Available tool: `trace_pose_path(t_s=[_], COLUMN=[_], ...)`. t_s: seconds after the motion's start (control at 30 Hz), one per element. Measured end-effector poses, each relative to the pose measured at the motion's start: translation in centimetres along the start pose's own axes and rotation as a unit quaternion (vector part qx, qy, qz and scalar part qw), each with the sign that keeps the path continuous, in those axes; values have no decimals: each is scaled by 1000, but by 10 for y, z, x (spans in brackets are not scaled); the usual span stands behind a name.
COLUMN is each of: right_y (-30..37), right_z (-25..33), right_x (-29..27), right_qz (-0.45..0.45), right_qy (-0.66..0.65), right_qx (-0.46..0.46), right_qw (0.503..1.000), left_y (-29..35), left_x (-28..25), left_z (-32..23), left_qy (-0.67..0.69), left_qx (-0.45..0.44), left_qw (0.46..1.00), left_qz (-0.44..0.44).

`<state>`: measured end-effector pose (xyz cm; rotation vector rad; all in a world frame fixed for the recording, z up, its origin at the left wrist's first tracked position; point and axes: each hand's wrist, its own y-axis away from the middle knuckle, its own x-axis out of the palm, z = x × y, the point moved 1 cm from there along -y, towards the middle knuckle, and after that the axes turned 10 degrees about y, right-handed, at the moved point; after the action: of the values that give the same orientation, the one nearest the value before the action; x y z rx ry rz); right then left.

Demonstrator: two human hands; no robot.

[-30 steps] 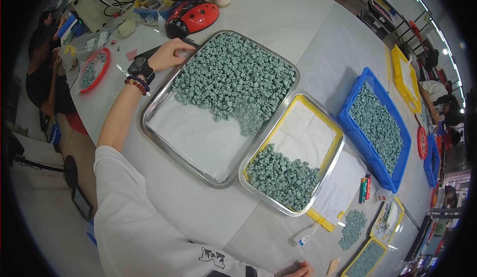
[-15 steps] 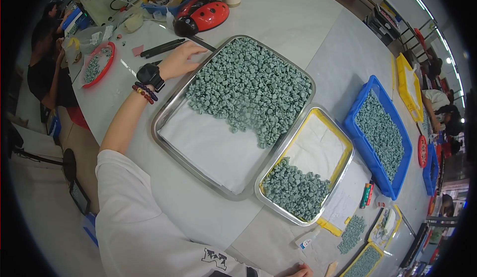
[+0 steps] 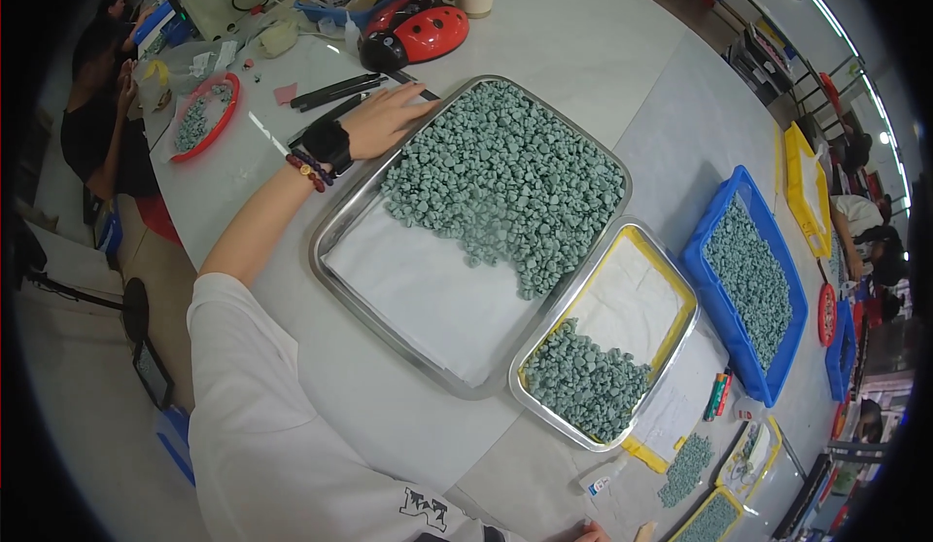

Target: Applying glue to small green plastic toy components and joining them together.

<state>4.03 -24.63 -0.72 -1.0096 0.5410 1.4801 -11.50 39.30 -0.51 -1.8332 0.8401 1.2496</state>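
Observation:
My left hand (image 3: 391, 120) lies at the far left rim of a large metal tray (image 3: 335, 284). Its fingers are stretched out beside a flat black strip (image 3: 413, 82), and nothing shows in its grasp. Small green stones (image 3: 501, 168) fill the far part of that tray; white paper (image 3: 428, 289) covers the near part. A smaller metal tray (image 3: 515, 386) with a yellow inner border stands against its right side, green stones (image 3: 588, 382) heaped at the near end. Only a sliver of my right hand (image 3: 592, 532) shows at the lower edge, its fingers mostly cut off.
To the right are a blue tray (image 3: 698, 250) of green stones, a glue bottle (image 3: 601, 477) and a loose stone pile (image 3: 688, 469). Black pens (image 3: 335, 92), a ladybird-shaped red fan base (image 3: 432, 36) and a red-rimmed dish (image 3: 233, 104) lie left. Co-workers sit at both sides.
The whole view has shifted slightly, so the trays appear a little further right and lower. My left hand stays by the tray's rim, its fingers now flatter and straighter.

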Motion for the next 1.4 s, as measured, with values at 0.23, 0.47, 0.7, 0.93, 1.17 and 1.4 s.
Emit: trace_pose_path(t_s=[0.23, 0.47, 0.7, 0.93, 1.17, 1.4], right_y=[-5, -6, -9, -14, -127, -138], right_z=[7, 7, 13, 17, 40, 225], right_x=[-5, 2, -3, -9, -71, -96], right_qz=[22, -6, -2, 32, -202, -99], right_qy=[70, 48, 96, 105, 24, -411], right_qx=[-55, -32, -60, -86, -260, -512], right_qw=[996, 998, 994, 990, 944, 748], left_y=[34, 46, 40, 34, 33, 33], left_x=[-13, -13, 5, 10, 12, 21], left_z=[2, -9, 3, 10, 6, 14], left_qy=[71, 138, 256, 218, 194, 191], left_qx=[5, 2, -24, -16, -48, -37], left_qw=[997, 990, 965, 973, 977, 971], left_qz=[15, 24, -44, -75, -79, -138])
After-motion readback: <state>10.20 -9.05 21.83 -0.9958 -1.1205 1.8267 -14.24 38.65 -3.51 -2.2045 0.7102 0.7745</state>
